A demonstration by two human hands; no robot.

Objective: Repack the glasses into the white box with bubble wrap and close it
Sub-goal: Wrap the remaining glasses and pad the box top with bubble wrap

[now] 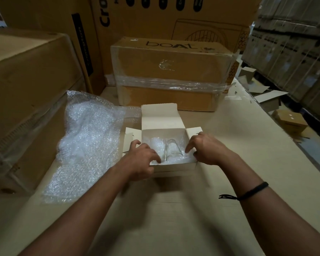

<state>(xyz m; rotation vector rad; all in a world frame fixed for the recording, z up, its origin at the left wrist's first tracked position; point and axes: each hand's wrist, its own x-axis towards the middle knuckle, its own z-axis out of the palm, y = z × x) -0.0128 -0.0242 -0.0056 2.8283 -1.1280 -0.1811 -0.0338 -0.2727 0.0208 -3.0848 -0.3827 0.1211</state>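
At the middle of the cardboard-covered bench [248,154] sits the white box [174,168], open, its lid flap [159,115] standing up at the back and its side flaps [129,140] splayed out left and right. I see two glasses [174,148] lying on their sides in it, side by side, bedded on bubble wrap that lines the bottom.

My view of the left hand [142,157] is a little blurred. It reaches over the near left corner of the box, fingers spread apart and loosely bent, tips resting on the left glass; it clasps nothing that I can make out. The right hand [209,148] sits over the right wall, fingers bent with their tips down inside, thumb by the near right corner. Whether it pinches the wall I cannot tell. A black band [248,193] circles that wrist.

Just left of the box a large loose sheet of bubble wrap [85,141] lies heaped, its far edge tucked behind the left flap. A brown carton [172,71] bound in clear film stands close behind the lid flap. A big carton [26,80] walls off the left, touching the sheet, and taller printed cartons [155,15] rise at the back. Off the bench's right edge, cardboard scraps [268,95] and a small brown box [290,122] lie on the floor.
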